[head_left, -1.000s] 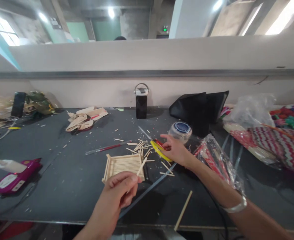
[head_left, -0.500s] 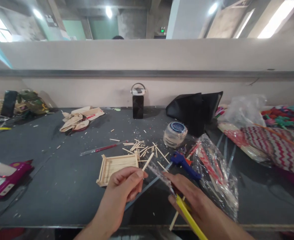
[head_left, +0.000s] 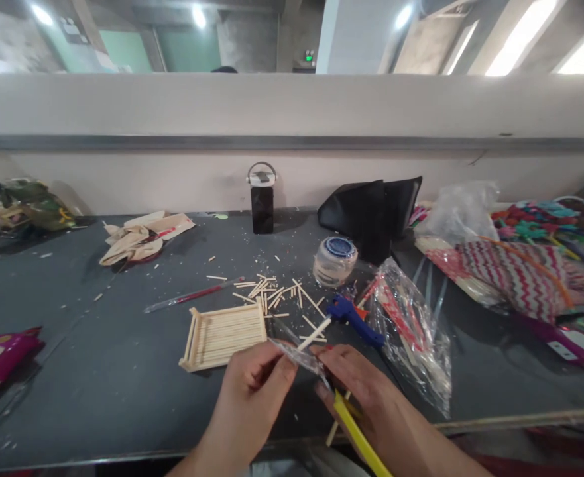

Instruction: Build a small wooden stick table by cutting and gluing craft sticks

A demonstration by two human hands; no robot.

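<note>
My left hand (head_left: 259,381) is closed, thumb against fingers, at the edge of a clear plastic sleeve (head_left: 294,354). A pale wooden stick (head_left: 315,333) slants up and right from the sleeve; whether it lies inside or behind the film I cannot tell. My right hand (head_left: 364,384) is closed around a yellow-handled tool (head_left: 358,434), with a bit of metal showing near the fingertips, its kind unclear. Those fingertips also touch the sleeve's right end. Just beyond my left hand sits a small tray built of wooden sticks (head_left: 227,334), with low raised sides.
Short cut sticks (head_left: 259,288) lie scattered behind the tray. A blue glue gun (head_left: 354,320), a clear jar with a blue lid (head_left: 335,262) and a plastic bag (head_left: 411,331) are on the right. Farther back stand a black phone (head_left: 262,209) and a black pouch (head_left: 356,212).
My left hand has moved from the stick to the plastic sleeve, which now reaches between both hands. The stick has shifted right and tilts lower. The camera has turned slightly right.
</note>
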